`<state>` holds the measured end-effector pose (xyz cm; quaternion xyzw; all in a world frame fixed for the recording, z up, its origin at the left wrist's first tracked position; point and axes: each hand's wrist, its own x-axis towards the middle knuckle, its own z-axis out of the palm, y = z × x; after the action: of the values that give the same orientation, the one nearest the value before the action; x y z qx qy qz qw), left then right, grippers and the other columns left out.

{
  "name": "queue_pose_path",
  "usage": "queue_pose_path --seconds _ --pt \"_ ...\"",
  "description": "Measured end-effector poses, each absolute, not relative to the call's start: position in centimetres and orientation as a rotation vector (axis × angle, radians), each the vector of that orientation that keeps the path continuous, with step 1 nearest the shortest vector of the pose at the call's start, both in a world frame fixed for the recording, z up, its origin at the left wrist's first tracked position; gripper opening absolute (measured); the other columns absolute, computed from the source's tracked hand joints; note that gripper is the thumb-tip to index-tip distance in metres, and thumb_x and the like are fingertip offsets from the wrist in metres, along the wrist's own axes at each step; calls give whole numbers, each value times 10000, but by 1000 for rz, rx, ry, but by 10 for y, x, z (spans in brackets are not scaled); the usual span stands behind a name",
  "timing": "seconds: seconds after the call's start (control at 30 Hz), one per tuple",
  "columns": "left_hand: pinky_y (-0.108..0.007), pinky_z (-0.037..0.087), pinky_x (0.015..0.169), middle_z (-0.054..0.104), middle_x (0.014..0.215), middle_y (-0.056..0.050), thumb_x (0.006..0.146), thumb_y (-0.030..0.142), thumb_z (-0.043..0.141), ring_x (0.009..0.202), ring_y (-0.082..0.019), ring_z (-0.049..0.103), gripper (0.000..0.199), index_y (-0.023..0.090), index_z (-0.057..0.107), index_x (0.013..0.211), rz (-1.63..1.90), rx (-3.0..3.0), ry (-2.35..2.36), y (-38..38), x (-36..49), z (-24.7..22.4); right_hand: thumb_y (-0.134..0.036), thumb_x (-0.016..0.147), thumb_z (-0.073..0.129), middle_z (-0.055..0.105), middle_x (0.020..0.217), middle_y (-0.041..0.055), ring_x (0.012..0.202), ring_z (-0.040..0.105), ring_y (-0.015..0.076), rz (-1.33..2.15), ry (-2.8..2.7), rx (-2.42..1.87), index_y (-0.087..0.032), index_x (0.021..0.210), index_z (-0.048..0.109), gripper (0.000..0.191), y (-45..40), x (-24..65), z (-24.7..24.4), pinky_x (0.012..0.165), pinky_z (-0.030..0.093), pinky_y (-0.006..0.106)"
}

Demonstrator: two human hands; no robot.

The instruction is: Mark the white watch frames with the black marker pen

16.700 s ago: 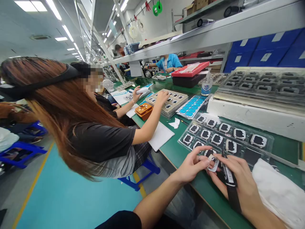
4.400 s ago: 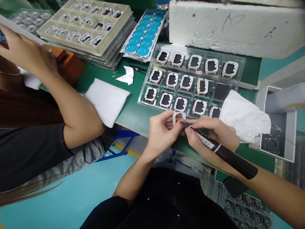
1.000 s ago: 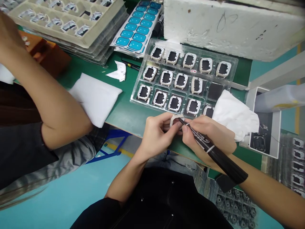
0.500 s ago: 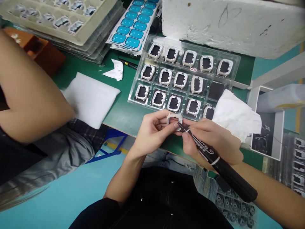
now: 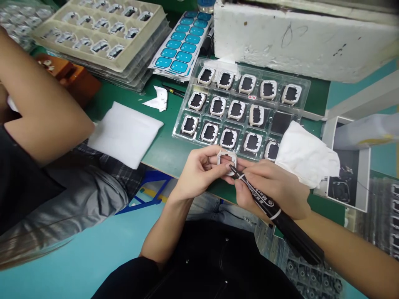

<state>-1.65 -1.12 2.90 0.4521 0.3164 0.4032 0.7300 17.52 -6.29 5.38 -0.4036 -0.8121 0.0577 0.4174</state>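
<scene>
- Green bench top [image 5: 165,145] is lying under all of this, and I am working right over its near edge; a slip could send the part to the floor, so bringing both hands slightly inward would be safer, I am thinking.
- White foam block [image 5: 268,45] is standing behind everything, well apart from my hands and not crowding them.
- Clear plastic tray [image 5: 237,94] is lying just beyond my fingers, carrying other pale frames [image 5: 252,115] in its pockets; one pocket, at the right of the middle row, is showing only its dark pad.
- White cloth [image 5: 308,155] is covering the tray's near right corner, beside my right hand, where it should be serving well for a smudge.
- Right hand [image 5: 277,187] is closing round the marker close to its point; that short hold should be giving me the finest control.
- Left hand [image 5: 199,174] is pinching the one frame, thumb in front and fingers curling behind; I should be pressing only enough to stop it twisting.
- Black marker [image 5: 276,214] is slanting back across my right hand, its thick end hanging over my wrist; a steady slant should be making for an even touch.
- Pale frame [image 5: 226,153] is sitting in my left fingers, just short of the tray and out of any pocket.
- Marker tip [image 5: 231,167] is pointing at the frame's lower edge, beside my left thumb; whether it is touching, I cannot tell. Light, short contact should be working best, and clear of the thumb.
</scene>
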Motion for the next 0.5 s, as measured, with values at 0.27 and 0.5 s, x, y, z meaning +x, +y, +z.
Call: queue_pose_path --seconds 0.27,0.5 --pt "-211 646 546 764 703 0 776 276 936 560 -135 727 228 151 779 884 868 978 762 -11 -12 36 -128 919 788 814 1004 31 868 791 194 266 -1797 -1171 -280 1074 739 223 -69 164 58 771 697 317" --pt "-211 645 558 779 746 0 797 283 930 585 -130 733 220 161 762 867 945 1042 798 -14 -8 33 -122 903 810 809 1057 17 882 785 202 319 -1714 -1067 -314 1129 710 312 -64 164 51 721 688 345"
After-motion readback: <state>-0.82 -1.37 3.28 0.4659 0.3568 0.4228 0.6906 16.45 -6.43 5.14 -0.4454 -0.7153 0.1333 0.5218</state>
